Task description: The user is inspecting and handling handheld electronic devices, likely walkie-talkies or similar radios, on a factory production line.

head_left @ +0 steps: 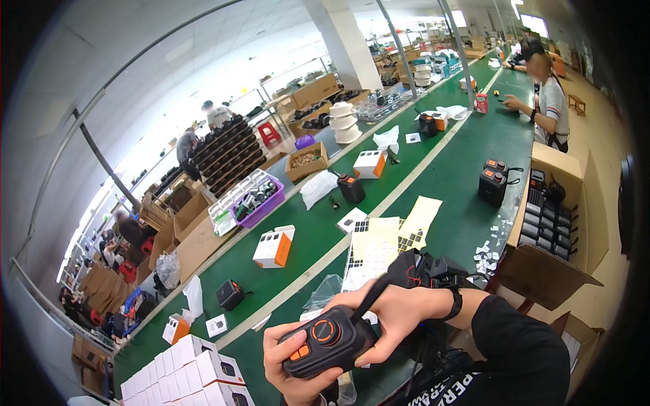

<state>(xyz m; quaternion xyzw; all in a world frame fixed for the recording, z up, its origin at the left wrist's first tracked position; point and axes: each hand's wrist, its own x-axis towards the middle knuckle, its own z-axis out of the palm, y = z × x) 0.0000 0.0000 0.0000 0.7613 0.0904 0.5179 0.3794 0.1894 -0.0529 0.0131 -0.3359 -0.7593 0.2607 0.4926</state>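
Both my hands hold a black portable device that looks like a small speaker (332,352), with orange buttons and an orange-ringed dial on its face. My left hand (283,365) wraps around its left end, the fingers over the orange buttons. At the other end my right hand (399,314) grips it, its thumb along the lower side. A black strap (370,298) sticks up from the device beside the right hand. Just beyond the hands lie yellow backing sheets with black stickers (382,243). A tangle of black devices and cables (423,271) sits behind my right wrist.
Stacked white boxes (203,369) stand at lower left. White-and-orange boxes (274,247) and black devices (351,188) are spread along the green conveyor (311,250). Two more devices (494,183) stand right, near an open carton (562,203) of devices. A co-worker (552,108) works farther along.
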